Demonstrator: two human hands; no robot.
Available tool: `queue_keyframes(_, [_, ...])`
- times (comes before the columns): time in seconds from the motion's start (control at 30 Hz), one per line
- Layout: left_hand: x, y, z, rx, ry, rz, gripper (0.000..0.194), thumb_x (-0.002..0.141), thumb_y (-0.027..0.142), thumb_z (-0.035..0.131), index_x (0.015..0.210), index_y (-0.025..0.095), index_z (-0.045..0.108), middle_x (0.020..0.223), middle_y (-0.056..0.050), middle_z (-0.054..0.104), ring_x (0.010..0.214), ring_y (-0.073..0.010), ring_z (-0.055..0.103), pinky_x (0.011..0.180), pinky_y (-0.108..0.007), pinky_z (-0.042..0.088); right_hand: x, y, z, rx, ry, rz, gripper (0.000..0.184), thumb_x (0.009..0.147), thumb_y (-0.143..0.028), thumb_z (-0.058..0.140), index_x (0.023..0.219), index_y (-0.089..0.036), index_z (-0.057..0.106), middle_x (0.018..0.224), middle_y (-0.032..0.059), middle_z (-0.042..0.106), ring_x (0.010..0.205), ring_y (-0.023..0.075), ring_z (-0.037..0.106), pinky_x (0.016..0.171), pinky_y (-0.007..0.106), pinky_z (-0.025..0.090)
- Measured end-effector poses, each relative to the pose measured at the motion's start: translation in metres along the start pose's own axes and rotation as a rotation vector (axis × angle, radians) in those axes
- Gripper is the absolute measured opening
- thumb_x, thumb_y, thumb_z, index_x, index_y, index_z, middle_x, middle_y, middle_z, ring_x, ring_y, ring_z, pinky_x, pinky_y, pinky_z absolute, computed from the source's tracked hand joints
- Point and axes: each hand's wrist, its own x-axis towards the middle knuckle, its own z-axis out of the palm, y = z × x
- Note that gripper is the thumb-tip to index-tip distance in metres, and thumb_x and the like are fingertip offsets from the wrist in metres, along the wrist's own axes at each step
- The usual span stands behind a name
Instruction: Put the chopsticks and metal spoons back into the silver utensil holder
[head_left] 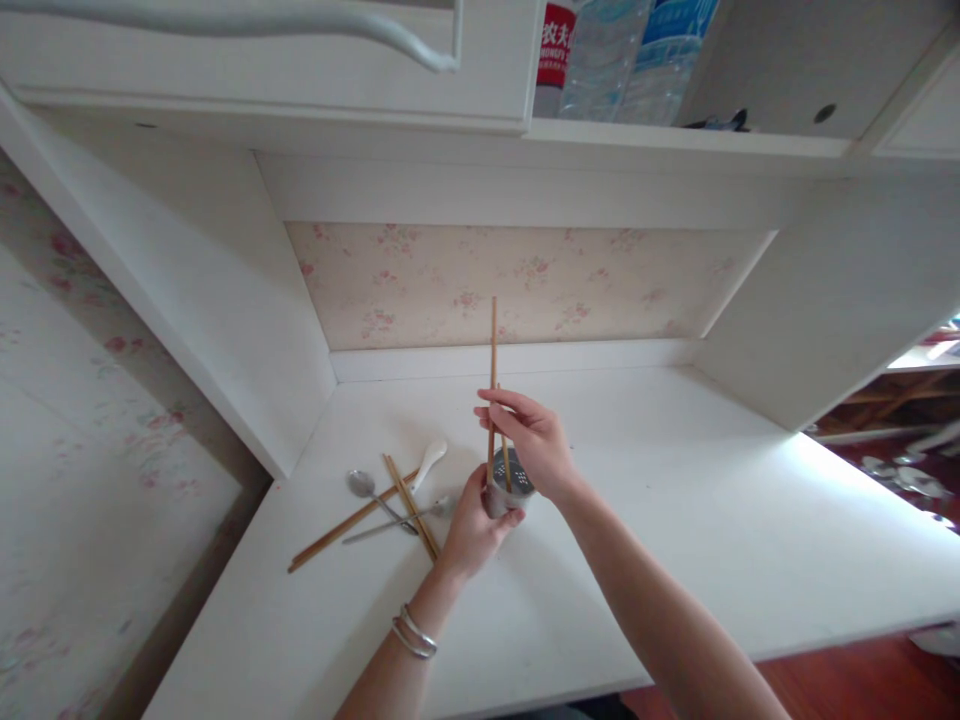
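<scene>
My left hand (480,525) is wrapped round a metal utensil holder (517,485) with small holes in its bottom. My right hand (529,430) pinches a wooden chopstick (493,345) above it, the stick upright with its lower end at the holder's rim. A second chopstick (505,462) stands inside the holder. Left of my hands, several loose wooden chopsticks (352,520) lie crossed on the white countertop (637,560). Among them are a metal spoon (361,484), a white spoon (430,460) and another metal utensil (390,525), partly hidden by my left hand.
A white cabinet (375,90) hangs low over the countertop, with plastic bottles (607,60) on its open shelf. White side panels (847,290) close off left and right. Floral wallpaper (540,285) covers the back. The counter's front edge is near my forearms.
</scene>
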Motion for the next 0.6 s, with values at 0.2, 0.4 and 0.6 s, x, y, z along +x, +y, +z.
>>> queue_keyframes(0.2, [0.0,-0.001,-0.001,-0.001,-0.043,0.008,0.066,0.068,0.022,0.076,0.125,0.02,0.043,0.123,-0.011,0.059,0.106,-0.0225,0.059,0.095,-0.038,0.043,0.001,0.031,-0.054,-0.102,0.236,-0.041,0.04,0.073,-0.033,0.072,0.107,-0.025,0.053,0.095,0.003,0.069,0.087,0.0192,0.067,0.082,0.038,0.053])
queue_keyframes(0.4, [0.001,-0.003,0.002,-0.019,-0.028,-0.008,0.07,0.065,0.02,0.077,0.127,0.019,0.044,0.127,-0.012,0.056,0.11,-0.0238,0.057,0.098,-0.039,0.042,-0.01,0.054,-0.07,-0.276,0.238,0.114,0.03,0.076,-0.042,0.066,0.096,-0.019,0.065,0.088,0.0062,0.071,0.081,0.0202,0.067,0.077,0.035,0.053])
queue_keyframes(0.6, [0.003,-0.011,0.001,-0.039,-0.024,-0.022,0.073,0.065,0.018,0.078,0.128,0.018,0.042,0.129,-0.013,0.055,0.112,-0.0238,0.056,0.099,-0.04,0.042,-0.018,0.059,-0.065,-0.422,0.226,0.14,0.034,0.079,-0.05,0.059,0.09,-0.019,0.07,0.084,0.0053,0.072,0.081,0.0211,0.066,0.072,0.032,0.051])
